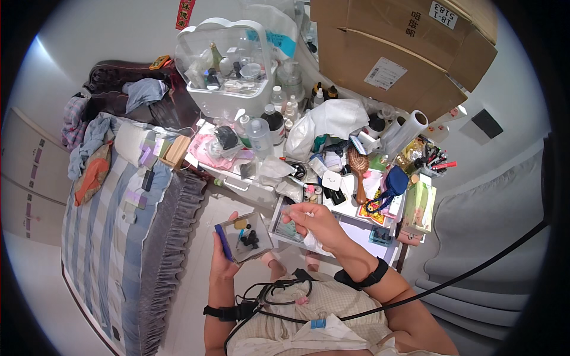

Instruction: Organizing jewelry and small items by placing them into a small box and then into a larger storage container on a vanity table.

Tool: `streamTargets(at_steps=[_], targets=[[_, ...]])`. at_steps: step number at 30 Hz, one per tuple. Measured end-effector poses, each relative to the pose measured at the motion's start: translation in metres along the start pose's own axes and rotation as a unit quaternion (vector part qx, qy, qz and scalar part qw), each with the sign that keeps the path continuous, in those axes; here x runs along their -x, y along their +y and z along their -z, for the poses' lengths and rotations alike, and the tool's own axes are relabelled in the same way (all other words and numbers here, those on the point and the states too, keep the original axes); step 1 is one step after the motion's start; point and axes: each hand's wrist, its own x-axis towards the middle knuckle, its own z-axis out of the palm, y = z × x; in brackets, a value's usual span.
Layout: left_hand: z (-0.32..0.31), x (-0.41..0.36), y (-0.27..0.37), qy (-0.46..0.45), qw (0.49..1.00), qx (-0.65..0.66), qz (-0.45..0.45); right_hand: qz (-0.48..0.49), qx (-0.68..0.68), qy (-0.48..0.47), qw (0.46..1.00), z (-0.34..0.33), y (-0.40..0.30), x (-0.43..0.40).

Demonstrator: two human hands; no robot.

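Observation:
My left hand (224,253) holds a small open box (262,224) from its left side, above the floor between the bed and the dresser. Several small black items (250,240), a blue piece and a yellowish block lie inside the box. To the right, over an open drawer (291,240), my right hand (318,224) is closed around a crumpled white tissue (311,242). Something small and translucent, too small to name, sits at its thumb and fingertips. Behind that hand, the dresser top carries a wooden hairbrush (360,171) and a white square case (331,180).
Bottles, a clear-fronted white storage bin (225,100) and a large cardboard box (387,58) crowd the dresser's back. A tissue box (420,207) stands at its right edge. The bed (116,249) is on the left. A black cable (445,280) crosses my lap to the right.

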Motion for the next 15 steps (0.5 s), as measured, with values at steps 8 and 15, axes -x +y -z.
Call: streamTargets(at_steps=[8, 15], targets=[[0.007, -0.001, 0.001, -0.016, 1.0, 0.023, 0.008, 0.056, 0.17, 0.262, 0.948, 0.108, 0.032, -0.04], [0.019, -0.001, 0.0, -0.021, 0.999, 0.027, 0.009, -0.02, 0.281, 0.312, 0.907, 0.141, 0.094, -0.056]])
